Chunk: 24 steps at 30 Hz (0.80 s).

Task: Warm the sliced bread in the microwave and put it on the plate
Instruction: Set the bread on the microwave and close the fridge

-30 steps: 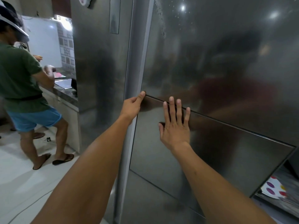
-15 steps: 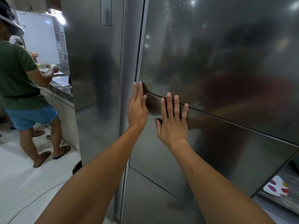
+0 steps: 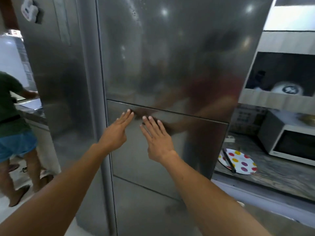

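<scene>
A tall steel fridge [image 3: 170, 65] fills the middle of the view, its doors closed. My left hand [image 3: 117, 132] is flat and open, its fingertips at the seam between the upper and lower door. My right hand [image 3: 156, 138] is spread open just beside it, against the lower door panel. A white microwave [image 3: 289, 142] with a dark door stands on the counter at the right. In front of it lies a white plate [image 3: 242, 162] with coloured dots, and a dark knife [image 3: 229, 160] rests across it. No bread is in view.
The marbled counter [image 3: 272, 178] runs along the right, with a shelf niche [image 3: 279, 74] above holding a white round object. Another person [image 3: 12, 116] in a green shirt and blue shorts stands at a counter on the left, on a white tiled floor.
The view has swung right and back, so the microwave and plate now show. My left hand has slid from the fridge's left edge onto the door front. Both hands stay flat.
</scene>
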Each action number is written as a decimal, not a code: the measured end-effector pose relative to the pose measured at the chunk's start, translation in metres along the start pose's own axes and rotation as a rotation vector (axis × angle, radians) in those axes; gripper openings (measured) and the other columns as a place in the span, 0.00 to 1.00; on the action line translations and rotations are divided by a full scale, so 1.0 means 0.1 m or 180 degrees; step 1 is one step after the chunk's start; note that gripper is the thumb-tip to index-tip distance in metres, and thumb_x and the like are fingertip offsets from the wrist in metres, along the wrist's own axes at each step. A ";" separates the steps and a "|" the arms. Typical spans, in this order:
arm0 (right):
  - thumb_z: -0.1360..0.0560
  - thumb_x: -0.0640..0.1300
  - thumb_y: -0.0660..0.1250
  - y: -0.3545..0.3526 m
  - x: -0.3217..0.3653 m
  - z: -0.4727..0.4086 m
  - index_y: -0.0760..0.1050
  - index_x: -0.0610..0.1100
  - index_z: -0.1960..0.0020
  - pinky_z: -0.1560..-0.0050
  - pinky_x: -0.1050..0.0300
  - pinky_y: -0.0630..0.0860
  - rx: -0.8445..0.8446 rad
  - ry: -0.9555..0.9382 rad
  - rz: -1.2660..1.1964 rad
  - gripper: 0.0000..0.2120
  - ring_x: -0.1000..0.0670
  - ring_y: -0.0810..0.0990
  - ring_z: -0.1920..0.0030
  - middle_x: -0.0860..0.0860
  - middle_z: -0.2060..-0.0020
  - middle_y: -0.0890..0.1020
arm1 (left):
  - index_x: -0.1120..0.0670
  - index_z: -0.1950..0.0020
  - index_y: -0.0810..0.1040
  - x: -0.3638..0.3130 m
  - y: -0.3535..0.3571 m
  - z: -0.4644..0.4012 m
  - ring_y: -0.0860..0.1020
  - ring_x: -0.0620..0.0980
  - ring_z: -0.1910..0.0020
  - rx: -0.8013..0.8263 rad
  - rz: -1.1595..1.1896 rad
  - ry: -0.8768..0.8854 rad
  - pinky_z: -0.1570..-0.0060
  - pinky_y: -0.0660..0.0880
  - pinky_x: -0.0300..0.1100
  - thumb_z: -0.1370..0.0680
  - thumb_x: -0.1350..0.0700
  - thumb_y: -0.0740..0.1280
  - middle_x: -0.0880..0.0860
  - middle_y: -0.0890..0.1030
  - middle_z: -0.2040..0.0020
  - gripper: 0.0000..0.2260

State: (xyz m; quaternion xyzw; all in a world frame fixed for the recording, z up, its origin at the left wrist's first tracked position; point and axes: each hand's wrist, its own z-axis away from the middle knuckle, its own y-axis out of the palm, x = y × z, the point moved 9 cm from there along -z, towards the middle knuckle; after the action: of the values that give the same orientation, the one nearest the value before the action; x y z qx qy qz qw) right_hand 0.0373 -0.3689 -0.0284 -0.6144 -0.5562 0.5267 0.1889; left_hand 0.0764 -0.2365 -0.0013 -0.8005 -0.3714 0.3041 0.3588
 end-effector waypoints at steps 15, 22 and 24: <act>0.32 0.45 0.70 0.47 -2.64 3.12 0.69 0.43 0.26 0.23 0.41 0.55 0.0142 0.1031 -0.0371 0.34 0.40 0.58 0.22 0.41 0.22 0.61 | 0.57 0.32 0.77 -3.50 1.44 0.54 0.80 0.58 0.42 0.0354 0.0691 0.0974 0.46 0.80 0.52 0.31 0.66 0.64 0.57 0.81 0.39 0.27; 0.24 0.49 0.61 0.64 -3.71 4.56 0.62 0.44 0.23 0.22 0.45 0.48 0.0295 0.1934 -0.0557 0.30 0.43 0.51 0.21 0.43 0.20 0.54 | 0.55 0.25 0.67 -4.99 2.03 0.50 0.69 0.55 0.30 0.0701 0.0466 0.1189 0.33 0.70 0.50 0.22 0.61 0.61 0.54 0.72 0.28 0.25; 0.23 0.51 0.60 0.70 -3.92 4.84 0.61 0.45 0.23 0.21 0.46 0.48 0.0327 0.2130 -0.0631 0.30 0.44 0.50 0.21 0.44 0.20 0.54 | 0.58 0.27 0.70 -5.27 2.23 0.48 0.72 0.57 0.32 0.0773 0.0476 0.1321 0.35 0.70 0.49 0.23 0.61 0.62 0.56 0.74 0.31 0.24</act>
State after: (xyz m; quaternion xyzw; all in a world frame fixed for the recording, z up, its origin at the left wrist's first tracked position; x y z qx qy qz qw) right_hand -0.2754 -0.9079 -0.0945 -0.6857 -0.4933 0.3026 0.4415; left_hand -0.1596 -0.7521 -0.0904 -0.8220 -0.1902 0.2013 0.4975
